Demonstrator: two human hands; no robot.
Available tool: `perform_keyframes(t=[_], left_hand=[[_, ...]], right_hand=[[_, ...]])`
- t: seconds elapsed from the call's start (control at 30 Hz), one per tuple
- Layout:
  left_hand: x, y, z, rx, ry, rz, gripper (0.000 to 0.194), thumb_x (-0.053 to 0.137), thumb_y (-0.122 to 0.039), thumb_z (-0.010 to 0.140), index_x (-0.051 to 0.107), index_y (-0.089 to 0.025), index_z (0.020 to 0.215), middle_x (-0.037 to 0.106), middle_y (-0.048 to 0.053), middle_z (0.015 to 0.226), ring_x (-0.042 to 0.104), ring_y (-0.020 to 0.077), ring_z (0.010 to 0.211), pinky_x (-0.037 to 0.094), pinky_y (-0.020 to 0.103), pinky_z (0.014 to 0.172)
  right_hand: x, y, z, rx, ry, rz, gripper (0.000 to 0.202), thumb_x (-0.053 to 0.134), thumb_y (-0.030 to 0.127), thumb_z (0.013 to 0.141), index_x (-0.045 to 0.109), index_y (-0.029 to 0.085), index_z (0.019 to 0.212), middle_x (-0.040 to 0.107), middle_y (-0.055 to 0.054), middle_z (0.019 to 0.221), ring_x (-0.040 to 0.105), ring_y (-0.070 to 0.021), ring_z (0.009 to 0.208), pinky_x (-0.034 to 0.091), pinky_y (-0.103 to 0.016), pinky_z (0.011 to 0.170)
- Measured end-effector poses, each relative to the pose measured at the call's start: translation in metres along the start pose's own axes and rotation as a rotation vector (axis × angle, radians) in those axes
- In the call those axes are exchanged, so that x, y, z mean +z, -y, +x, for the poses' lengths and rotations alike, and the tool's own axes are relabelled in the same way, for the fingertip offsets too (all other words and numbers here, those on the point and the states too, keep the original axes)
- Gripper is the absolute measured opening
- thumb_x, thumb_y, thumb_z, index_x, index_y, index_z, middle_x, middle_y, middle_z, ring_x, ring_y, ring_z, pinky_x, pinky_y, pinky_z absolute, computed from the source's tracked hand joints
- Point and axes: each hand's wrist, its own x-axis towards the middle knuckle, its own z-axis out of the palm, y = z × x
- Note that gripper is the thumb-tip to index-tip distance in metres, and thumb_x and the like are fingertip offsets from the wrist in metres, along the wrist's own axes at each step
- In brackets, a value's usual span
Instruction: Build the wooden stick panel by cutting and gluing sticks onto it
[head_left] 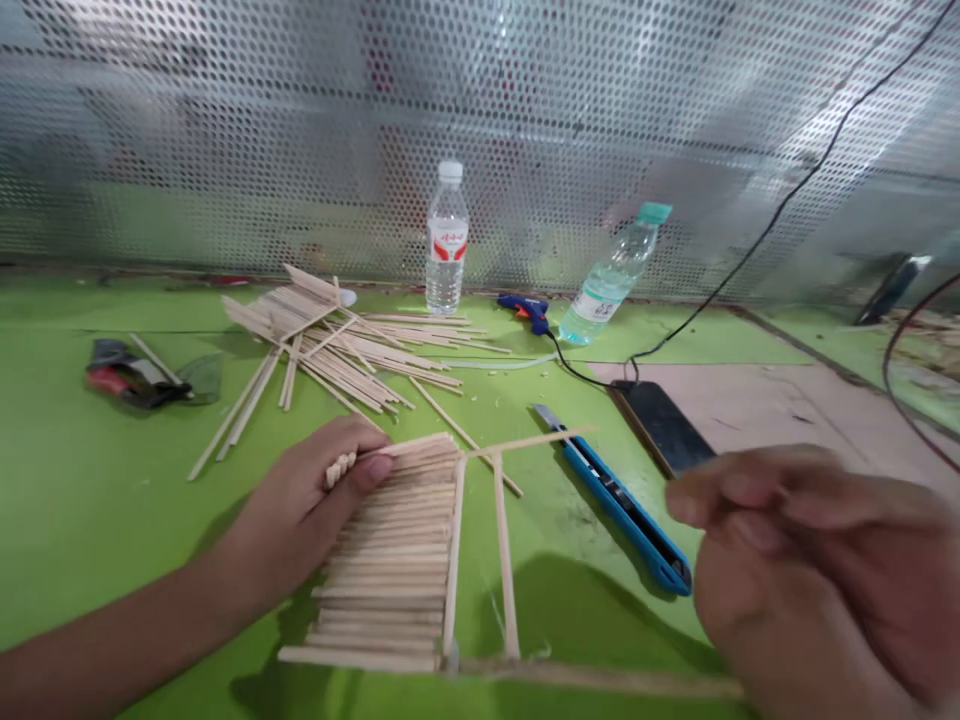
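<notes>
My left hand (330, 490) is closed at the far left edge of a panel of thin wooden sticks (397, 560). Stick ends poke out between the thumb and fingers. The panel's sticks lie side by side against a frame of longer sticks, with two crosspieces (506, 560) standing apart on its right. My right hand (810, 560) is raised at the right, slightly blurred, with thumb and fingers pinched together; what lies between them cannot be made out. A blue utility knife (622, 510), blade out, lies between the panel and my right hand.
A pile of loose sticks (360, 360) lies behind my left hand. Beyond are a water bottle (448, 245), a tilted green-capped bottle (607, 285), a blue glue gun (529, 312) and its cord. A phone (664, 425) lies right; a red-black tool (139, 375) lies left. Perforated metal (300, 130) stands behind.
</notes>
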Motion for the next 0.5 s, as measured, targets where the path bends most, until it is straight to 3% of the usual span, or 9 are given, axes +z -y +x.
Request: perform_keyframes(t=[0.07, 0.2, 0.27, 0.37, 0.5], left_hand=[[0.0, 0.001, 0.0, -0.063, -0.043, -0.033, 0.042, 0.045, -0.058, 0.101, 0.066, -0.024, 0.086, 0.066, 0.001, 0.08, 0.059, 0.0176, 0.069, 0.047, 0.029, 0.06], [0.0, 0.004, 0.002, -0.117, -0.096, -0.151, 0.047, 0.046, -0.063, 0.099, 0.062, -0.023, 0.079, 0.06, -0.001, 0.069, 0.053, 0.0152, 0.06, 0.044, 0.027, 0.054], [0.001, 0.004, 0.003, -0.135, -0.112, -0.218, 0.051, 0.046, -0.066, 0.097, 0.061, -0.022, 0.076, 0.057, -0.001, 0.065, 0.051, 0.015, 0.057, 0.043, 0.027, 0.05], [0.002, 0.005, 0.005, -0.166, -0.149, -0.289, 0.055, 0.048, -0.071, 0.094, 0.061, -0.022, 0.073, 0.06, 0.001, 0.066, 0.056, 0.0165, 0.059, 0.046, 0.028, 0.051], [0.006, 0.009, 0.006, -0.183, -0.133, -0.319, 0.054, 0.05, -0.073, 0.093, 0.062, -0.023, 0.074, 0.058, 0.001, 0.063, 0.054, 0.0157, 0.054, 0.043, 0.027, 0.047]], right_hand=[[0.015, -0.003, 0.008, -0.025, 0.031, 0.118, 0.014, 0.065, 0.018, 0.095, 0.058, 0.029, 0.097, 0.058, 0.0, 0.093, 0.06, -0.0164, 0.081, 0.051, -0.029, 0.072], [0.032, -0.009, 0.011, 0.113, 0.341, -0.011, 0.006, 0.056, 0.024, 0.102, 0.061, 0.027, 0.1, 0.061, -0.002, 0.094, 0.06, -0.0162, 0.083, 0.052, -0.026, 0.068], [0.033, -0.009, 0.011, 0.08, 0.471, -0.142, 0.01, 0.053, 0.024, 0.102, 0.062, 0.028, 0.105, 0.065, -0.003, 0.1, 0.064, -0.0177, 0.092, 0.055, -0.029, 0.077], [0.031, -0.006, 0.007, -0.048, 0.614, -0.319, 0.026, 0.054, 0.026, 0.102, 0.061, 0.03, 0.127, 0.069, -0.007, 0.124, 0.065, -0.0222, 0.117, 0.054, -0.038, 0.1], [0.032, -0.006, -0.001, -0.002, 0.763, -0.433, 0.055, 0.058, 0.039, 0.1, 0.043, 0.036, 0.153, 0.054, -0.007, 0.154, 0.05, -0.0273, 0.142, 0.044, -0.051, 0.117]])
